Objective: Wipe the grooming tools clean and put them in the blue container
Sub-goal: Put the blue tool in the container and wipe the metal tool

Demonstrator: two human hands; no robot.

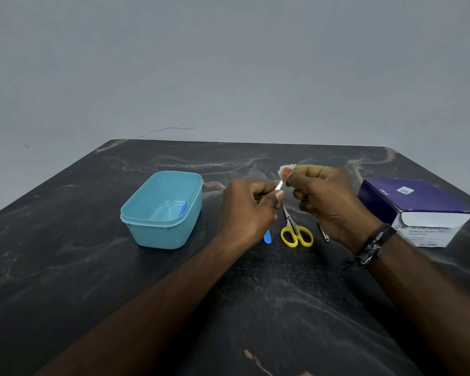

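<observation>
At frame centre, your left hand [251, 206] pinches a thin shiny metal tool [278, 185]; your right hand [329, 200] clamps a crumpled white wipe [285, 169] around its tip. The smooth rectangular blue plastic container [162, 210] sits left.

I have a single view, from a camera worn on the head, looking forward and down across a dark marbled table [65, 267] toward a plain grey wall [228, 63]. My lens is wide, so the table's edges splay outward. Both forearms reach in from the bottom corners, and the hands sit close, near the middle of my view. No second view overlaps this one.
</observation>
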